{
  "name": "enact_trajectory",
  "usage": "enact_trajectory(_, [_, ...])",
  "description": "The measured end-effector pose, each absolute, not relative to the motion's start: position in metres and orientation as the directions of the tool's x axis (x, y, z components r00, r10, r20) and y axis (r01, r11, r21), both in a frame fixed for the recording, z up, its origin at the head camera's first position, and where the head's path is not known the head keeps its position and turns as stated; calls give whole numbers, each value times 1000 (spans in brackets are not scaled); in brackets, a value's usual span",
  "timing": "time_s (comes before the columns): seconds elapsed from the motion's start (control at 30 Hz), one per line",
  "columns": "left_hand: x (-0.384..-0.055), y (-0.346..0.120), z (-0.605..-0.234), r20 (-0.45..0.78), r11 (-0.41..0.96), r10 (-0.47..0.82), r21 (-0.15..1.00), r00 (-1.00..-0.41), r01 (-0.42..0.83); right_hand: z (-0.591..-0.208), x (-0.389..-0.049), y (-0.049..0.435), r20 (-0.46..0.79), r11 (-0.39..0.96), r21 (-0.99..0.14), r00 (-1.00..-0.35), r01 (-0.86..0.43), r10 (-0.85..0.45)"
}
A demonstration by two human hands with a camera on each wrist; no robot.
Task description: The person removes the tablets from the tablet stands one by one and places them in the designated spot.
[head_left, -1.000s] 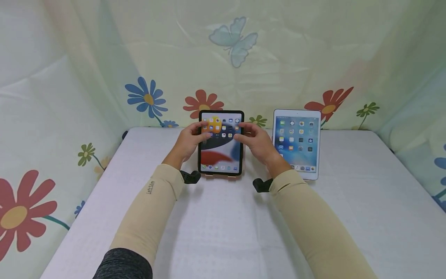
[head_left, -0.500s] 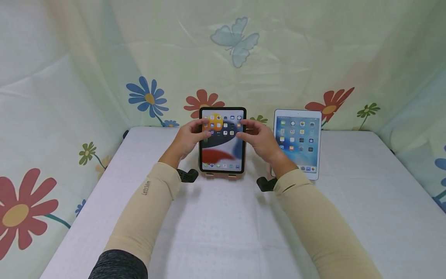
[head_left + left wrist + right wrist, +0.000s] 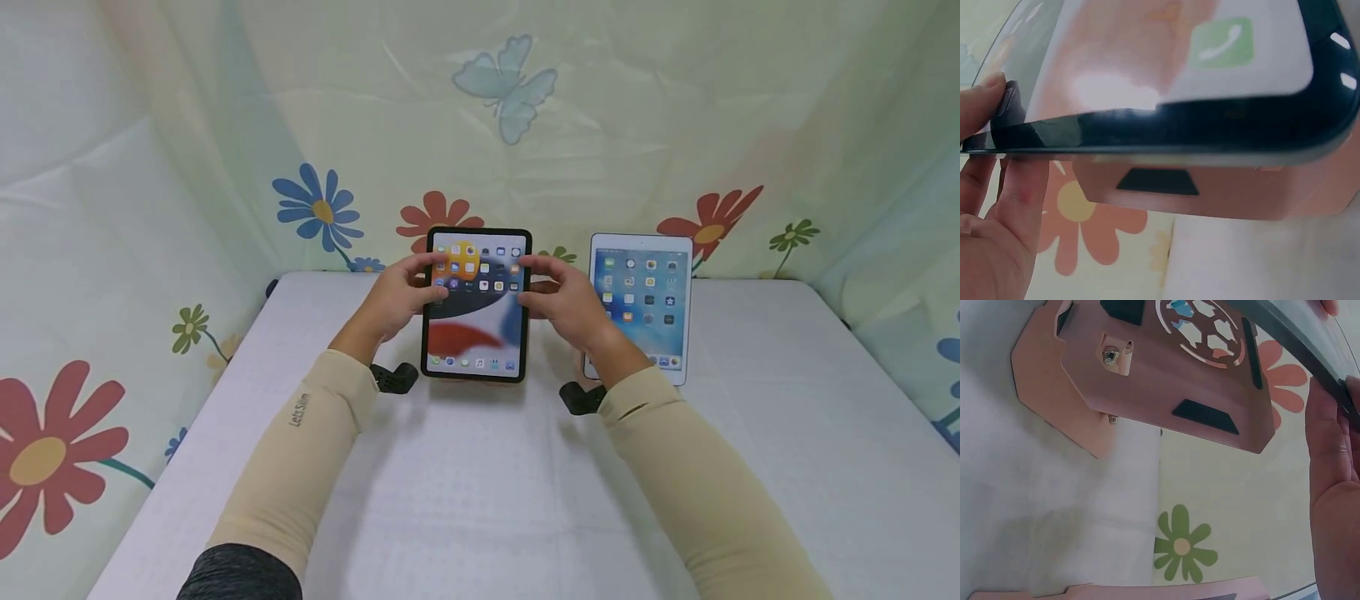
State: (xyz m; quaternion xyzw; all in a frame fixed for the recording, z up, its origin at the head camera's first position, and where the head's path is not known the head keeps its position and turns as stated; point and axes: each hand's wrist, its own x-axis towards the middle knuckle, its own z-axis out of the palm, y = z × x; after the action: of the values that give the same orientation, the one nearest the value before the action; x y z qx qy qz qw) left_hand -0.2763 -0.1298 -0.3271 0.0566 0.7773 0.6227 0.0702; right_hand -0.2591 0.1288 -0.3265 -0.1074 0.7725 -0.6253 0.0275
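Note:
A black-framed tablet (image 3: 472, 337) with its screen lit is held upright between both hands in the head view. My left hand (image 3: 395, 298) pinches its left edge, thumb in front and fingers behind. On the opposite edge my right hand (image 3: 566, 302) grips it the same way. Behind it is a rose-pink metal stand (image 3: 1154, 387) with dark pads and a round cutout, mostly hidden in the head view. In the right wrist view a gap shows between the tablet's dark edge (image 3: 1300, 347) and the stand's back plate.
To the right a white-framed tablet (image 3: 645, 342), also lit, leans on another pink stand, partly behind my right wrist. White cloth covers the table (image 3: 480, 483). A flower-printed curtain (image 3: 600, 108) hangs behind and at the sides.
Both hands have lifted the black-framed tablet slightly, and its lower edge has come forward over the stand's front lip. The white-framed tablet stays in place.

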Motion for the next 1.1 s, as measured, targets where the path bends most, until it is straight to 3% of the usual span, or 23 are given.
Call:
enact_trajectory(0.63, [-257,-142,-321,-32,281,219,959,-975,32,-321,-242,128,112,177,-971,-962,-159,-250])
enact_trajectory(0.97, [-247,-157,-325,-27,332,239,941,-971,56,-327,-228,119,8,160,-986,-974,-46,-227])
enact_trajectory(1.1, [-241,-165,-328,-29,338,246,939,-969,58,-332,-225,113,63,146,-984,-963,-105,-262])
